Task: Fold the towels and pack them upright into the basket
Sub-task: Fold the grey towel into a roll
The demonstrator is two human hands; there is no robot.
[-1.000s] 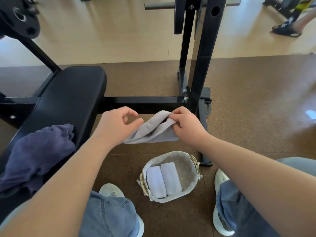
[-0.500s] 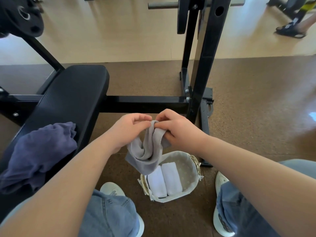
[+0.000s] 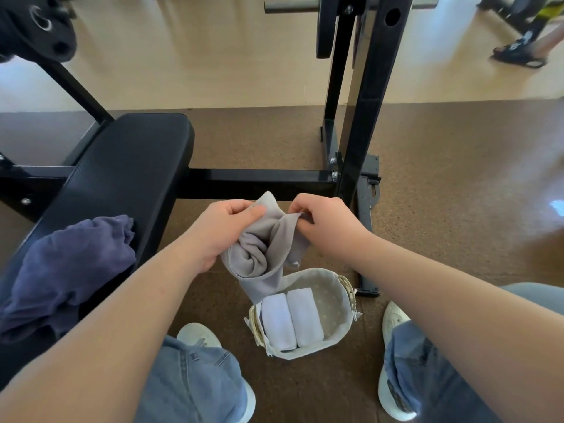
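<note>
While both hands (image 3: 219, 236) (image 3: 329, 224) pinch the grey towel (image 3: 259, 248), it hides the basket's (image 3: 305, 354) far-left rim.

Both my bare forearms reach forward and angle inward, bringing my hands close together out in front of my knees. My left hand (image 3: 224, 236) has its fingers curled over and thumb pressed in, pinching the towel (image 3: 259, 254) at its top. My right hand (image 3: 328, 227), knuckles up, pinches the other top edge between thumb and curled fingers, just beside the left.
</note>
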